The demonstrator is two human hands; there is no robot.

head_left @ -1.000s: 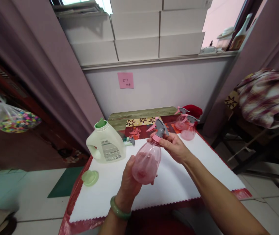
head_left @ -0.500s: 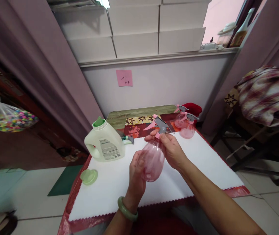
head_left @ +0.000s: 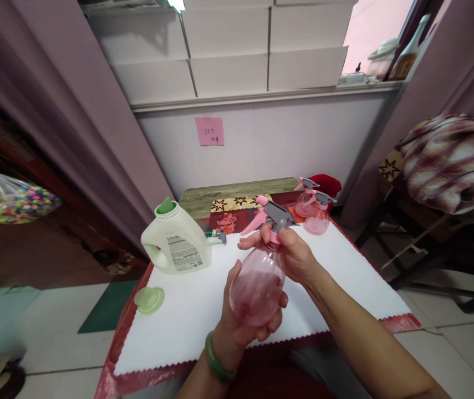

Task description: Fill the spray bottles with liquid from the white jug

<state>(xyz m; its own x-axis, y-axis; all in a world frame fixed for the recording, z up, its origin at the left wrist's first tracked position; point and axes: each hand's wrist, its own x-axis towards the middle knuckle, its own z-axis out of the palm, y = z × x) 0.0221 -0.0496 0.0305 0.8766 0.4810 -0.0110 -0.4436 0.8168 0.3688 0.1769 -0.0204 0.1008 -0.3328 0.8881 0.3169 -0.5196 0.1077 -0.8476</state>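
Note:
I hold a pink see-through spray bottle (head_left: 258, 284) above the white cloth (head_left: 195, 310). My left hand (head_left: 243, 321), with a green bangle on its wrist, cups the bottle's round belly from below. My right hand (head_left: 292, 256) is closed round the bottle's neck, just under the grey and pink trigger head (head_left: 272, 213). The bottle leans slightly toward me.
A white detergent jug (head_left: 177, 241) with a green spout stands at the cloth's far left, its green cap (head_left: 149, 300) lying near the left edge. Two more pink spray bottles (head_left: 314, 210) stand at the far right. White boxes line the sill; a plaid cloth lies right.
The bottle has come a little nearer and lower, and my left hand has slid under its belly. My right hand stays on the neck below the trigger head.

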